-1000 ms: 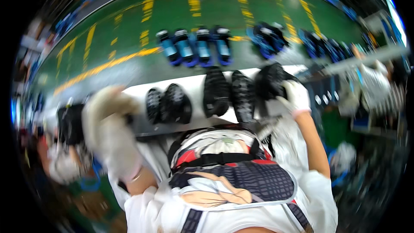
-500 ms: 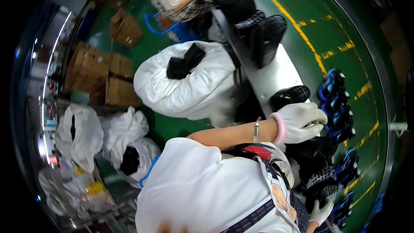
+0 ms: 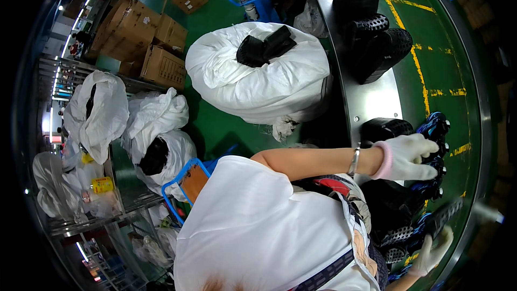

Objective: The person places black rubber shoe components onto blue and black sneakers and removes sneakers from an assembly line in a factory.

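- Right hand [image 3: 435, 250]: white glove, thumb and fingers closed partway around the lower end of a black sole [image 3: 446, 217].
- Sole position: just above that hand, raised at a slant.
- Left hand [image 3: 406, 156]: gloved, fingers spread and loosely bent, no grip seen; blue-and-black shoes [image 3: 435, 124] just past its fingertips, a black perforated piece [image 3: 386, 128] beside its wrist.
- Handling, judged: light, springy rubber or foam; not fragile; textured face should resist slipping. Best hold: both side edges, mid-length.
- Appearance: matte black, long, narrow, patterned face; finer detail blurred.
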A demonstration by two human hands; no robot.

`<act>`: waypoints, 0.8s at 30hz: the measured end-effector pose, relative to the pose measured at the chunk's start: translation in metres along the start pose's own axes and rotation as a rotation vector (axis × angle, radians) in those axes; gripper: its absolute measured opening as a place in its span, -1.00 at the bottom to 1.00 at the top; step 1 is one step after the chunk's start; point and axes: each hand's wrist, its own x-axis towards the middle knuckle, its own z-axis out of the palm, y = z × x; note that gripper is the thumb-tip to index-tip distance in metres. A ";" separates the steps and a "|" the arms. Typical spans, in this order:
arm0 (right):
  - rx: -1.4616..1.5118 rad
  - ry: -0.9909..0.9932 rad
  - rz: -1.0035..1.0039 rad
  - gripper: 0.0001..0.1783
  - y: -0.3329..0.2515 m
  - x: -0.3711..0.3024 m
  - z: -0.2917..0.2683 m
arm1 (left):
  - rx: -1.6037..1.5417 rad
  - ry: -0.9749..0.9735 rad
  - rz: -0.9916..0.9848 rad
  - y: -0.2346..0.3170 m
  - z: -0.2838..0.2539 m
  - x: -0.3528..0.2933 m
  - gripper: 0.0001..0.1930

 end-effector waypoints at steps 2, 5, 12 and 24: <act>0.040 0.000 -0.138 -0.43 -0.052 0.018 0.036 | -0.083 -0.118 -0.045 -0.003 0.005 0.004 -0.20; 0.044 -0.104 -0.396 -0.37 -0.091 0.025 0.062 | -0.383 -0.299 -0.137 0.000 0.011 0.003 -0.21; 0.254 -0.257 -0.264 -0.39 -0.134 0.023 0.080 | -0.954 -0.001 -0.261 0.005 0.020 -0.015 -0.64; 0.284 -0.220 -0.017 -0.49 -0.103 0.008 0.081 | -0.568 0.134 -0.012 -0.011 0.065 -0.001 -0.81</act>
